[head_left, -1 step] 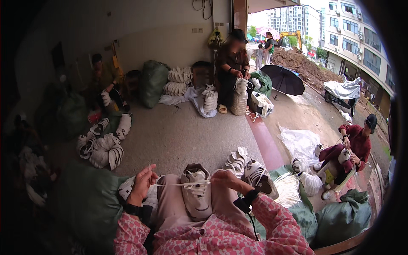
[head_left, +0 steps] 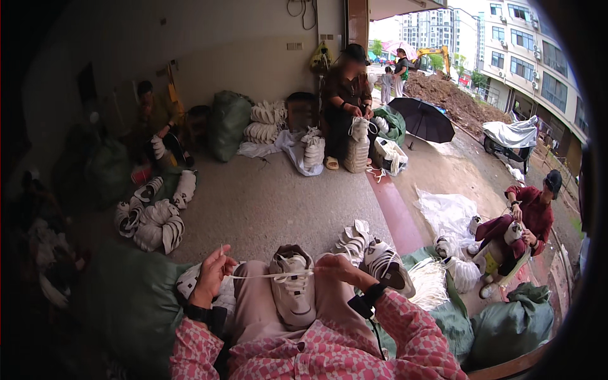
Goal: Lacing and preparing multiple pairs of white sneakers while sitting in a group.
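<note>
A white sneaker [head_left: 293, 297] rests upright between my thighs, its toe toward me. White lace is threaded through its lower eyelets. A length of shoelace [head_left: 253, 276] stretches sideways across the sneaker's top, from one hand to the other. At its left end my left hand [head_left: 214, 273] is closed in a pinch on the lace, with a short tip sticking up above the fingers. My right hand [head_left: 342, 269] grips the other end just right of the shoe opening; its fingertips are partly hidden. Beside my right knee sits a laced sneaker [head_left: 386, 263].
A bundle of white laces [head_left: 430, 283] lies on green sacking at my right. Green sacks [head_left: 130, 304] flank me. Stacked shoe uppers [head_left: 152, 225] lie ahead left. Several people sit around with shoes, one person [head_left: 529, 218] at right. An open black umbrella [head_left: 421, 119] stands beyond.
</note>
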A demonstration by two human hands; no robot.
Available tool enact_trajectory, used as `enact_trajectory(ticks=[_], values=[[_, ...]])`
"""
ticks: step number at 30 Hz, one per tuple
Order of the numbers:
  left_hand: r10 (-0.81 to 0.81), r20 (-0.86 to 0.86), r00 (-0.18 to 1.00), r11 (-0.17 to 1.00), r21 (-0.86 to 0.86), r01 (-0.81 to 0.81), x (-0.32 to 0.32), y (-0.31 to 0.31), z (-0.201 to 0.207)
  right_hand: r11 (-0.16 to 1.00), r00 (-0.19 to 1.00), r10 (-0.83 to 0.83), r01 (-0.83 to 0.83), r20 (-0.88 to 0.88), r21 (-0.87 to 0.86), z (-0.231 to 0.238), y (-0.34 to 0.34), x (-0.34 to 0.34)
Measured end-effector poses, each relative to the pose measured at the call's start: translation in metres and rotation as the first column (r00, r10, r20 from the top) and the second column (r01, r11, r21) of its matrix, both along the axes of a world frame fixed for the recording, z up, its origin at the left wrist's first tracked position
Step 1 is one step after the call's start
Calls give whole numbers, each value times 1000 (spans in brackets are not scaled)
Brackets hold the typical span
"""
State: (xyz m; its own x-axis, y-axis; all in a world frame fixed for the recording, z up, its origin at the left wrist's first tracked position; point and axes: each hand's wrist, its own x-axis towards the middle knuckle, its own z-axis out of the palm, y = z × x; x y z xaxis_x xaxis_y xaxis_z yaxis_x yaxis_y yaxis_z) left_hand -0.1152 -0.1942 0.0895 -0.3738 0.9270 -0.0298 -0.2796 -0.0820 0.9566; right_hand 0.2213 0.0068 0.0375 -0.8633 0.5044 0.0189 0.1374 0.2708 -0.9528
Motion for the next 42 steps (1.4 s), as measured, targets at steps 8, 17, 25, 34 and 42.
enact_trajectory(ticks=[8, 17, 25, 34, 42], values=[[291, 135, 947, 933, 180, -313, -3, 0, 23, 996, 996, -77, 75, 40, 56, 4, 0, -3], [170, 501, 849, 913, 244, -327, -2, 7, 19, 993, 997, -76, 73, 28, 89, 5, 3, -7], [99, 171, 980, 993, -82, -86, 38, 20, 2, 995, 999, -47, 47, -2, 87, 3, 6, -5], [-212, -430, 877, 974, -168, 153, 76, 38, -60, 956, 978, -102, 146, -182, 253, 35, 4, -10], [-93, -569, 817, 979, -201, -28, 72, 28, -39, 931, 971, -57, 135, -230, 339, 79, -8, -36]])
